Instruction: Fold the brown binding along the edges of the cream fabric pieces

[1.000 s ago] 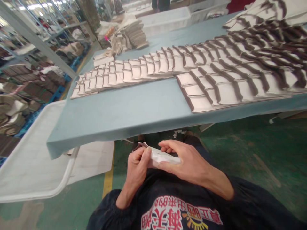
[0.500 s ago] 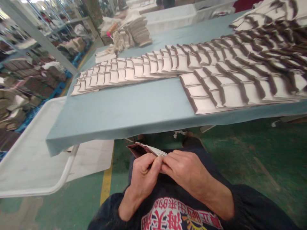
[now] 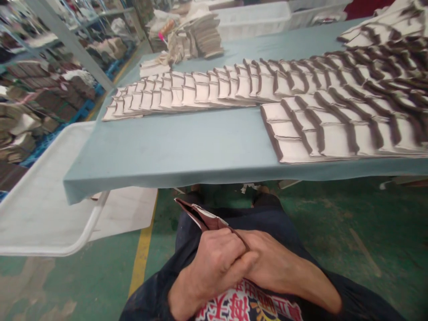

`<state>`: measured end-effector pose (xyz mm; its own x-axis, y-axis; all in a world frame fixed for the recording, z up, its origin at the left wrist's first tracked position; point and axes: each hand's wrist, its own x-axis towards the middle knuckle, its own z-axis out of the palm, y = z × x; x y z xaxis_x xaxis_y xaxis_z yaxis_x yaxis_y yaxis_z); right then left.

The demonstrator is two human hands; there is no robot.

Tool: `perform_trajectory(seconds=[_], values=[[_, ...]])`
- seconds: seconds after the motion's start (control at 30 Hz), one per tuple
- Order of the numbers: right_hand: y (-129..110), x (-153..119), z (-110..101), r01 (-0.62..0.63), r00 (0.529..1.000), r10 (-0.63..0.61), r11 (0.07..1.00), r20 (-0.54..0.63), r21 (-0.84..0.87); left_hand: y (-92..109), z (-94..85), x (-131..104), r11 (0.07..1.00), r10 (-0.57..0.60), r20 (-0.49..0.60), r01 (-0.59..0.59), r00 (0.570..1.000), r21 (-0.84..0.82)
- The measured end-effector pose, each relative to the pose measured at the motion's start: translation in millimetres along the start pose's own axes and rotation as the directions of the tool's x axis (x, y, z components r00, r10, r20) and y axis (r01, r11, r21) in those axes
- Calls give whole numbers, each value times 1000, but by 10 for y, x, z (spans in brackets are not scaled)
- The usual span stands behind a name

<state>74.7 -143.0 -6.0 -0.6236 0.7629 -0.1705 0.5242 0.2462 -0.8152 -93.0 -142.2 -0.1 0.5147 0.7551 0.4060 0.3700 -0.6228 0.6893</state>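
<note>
Just above my lap, both hands hold a folded piece of brown and white fabric (image 3: 209,217), its open end pointing away to the left. My left hand (image 3: 219,263) is closed over the near part, thumb lying across toward the other hand. Pressed up against it from the right is my right hand (image 3: 270,258), closed, with its fingers largely hidden behind the left hand and the fabric. Beyond them, on the table (image 3: 174,147), lie overlapping rows of white pieces with dark brown edges (image 3: 331,133) and a longer row of similar pieces (image 3: 197,89).
A white-framed cart (image 3: 43,196) stands at the table's left end. Stacked cloth (image 3: 203,38) sits at the back of the table, with white plastic bins (image 3: 254,20) behind it. A slanted metal post (image 3: 72,47) rises on the left, near bundles on blue pallets (image 3: 88,107).
My hands have come closer to my body, and the left has rolled over the fabric. More of the fabric's brown side shows. The view has shifted slightly.
</note>
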Motion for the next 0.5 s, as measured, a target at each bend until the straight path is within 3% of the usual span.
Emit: perform_trajectory(seconds=[0.1, 0.2, 0.33, 0.43, 0.5], values=[[-39, -43, -280, -83, 989, 71, 993, 131, 84, -55, -92, 12, 1000, -2, 27, 1, 1000, 24], [36, -48, -511, -180, 978, 157, 968, 138, 176, -95, -159, 20, 999, -16, 13, 15, 1000, 29], [120, 8, -582, -176, 977, 209, 911, -50, 374, -118, -210, 35, 999, 8, -17, -7, 1000, 34], [44, 30, -504, -135, 958, 208, 933, -195, 334, -127, -242, 49, 999, 22, -33, -21, 999, 49], [-45, 11, -435, -95, 960, 162, 955, -226, 281, -134, -258, 52, 998, 42, -34, -40, 999, 58]])
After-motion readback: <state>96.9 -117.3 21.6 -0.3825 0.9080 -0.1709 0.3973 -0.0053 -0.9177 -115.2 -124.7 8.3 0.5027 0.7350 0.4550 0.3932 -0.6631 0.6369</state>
